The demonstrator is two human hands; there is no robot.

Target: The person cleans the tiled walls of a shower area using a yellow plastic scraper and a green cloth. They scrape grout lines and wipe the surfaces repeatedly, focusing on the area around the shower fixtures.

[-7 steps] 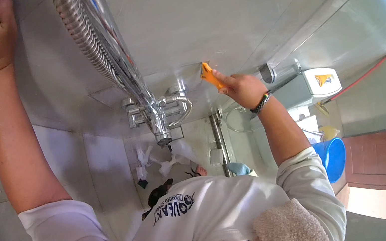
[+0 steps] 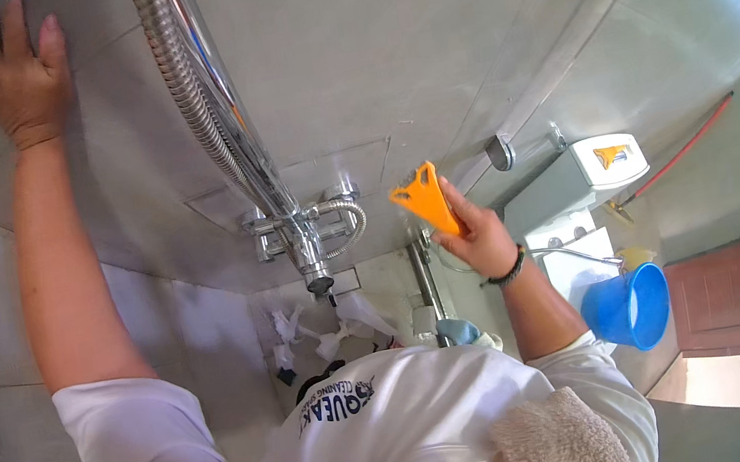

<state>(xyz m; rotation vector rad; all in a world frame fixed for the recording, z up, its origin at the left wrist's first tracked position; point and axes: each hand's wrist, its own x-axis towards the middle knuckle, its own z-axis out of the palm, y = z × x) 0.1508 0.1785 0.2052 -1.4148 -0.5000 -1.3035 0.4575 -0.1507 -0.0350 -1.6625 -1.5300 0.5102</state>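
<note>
My right hand (image 2: 482, 234) grips an orange scraper (image 2: 426, 203) by its narrow end, its wide head tilted up and left toward the wall. The scraper appears held off the wall tiles (image 2: 362, 58). At the upper left, my left hand (image 2: 28, 87) rests flat on the wall with fingers spread and nothing in it. Between my hands stands a chrome shower column with a mixer tap (image 2: 302, 242) and a ribbed metal hose (image 2: 181, 77).
On the right is a toilet cistern (image 2: 565, 181) with another orange scraper (image 2: 610, 156) on its lid. Beside it stands a blue bucket (image 2: 629, 308). Crumpled white paper (image 2: 334, 338) lies on the floor below the tap. A red pole (image 2: 685, 144) leans at the far right.
My right hand has drawn the scraper down and away from the wall, turning its flat face into view. My left hand has come lower in view, its fingers now showing.
</note>
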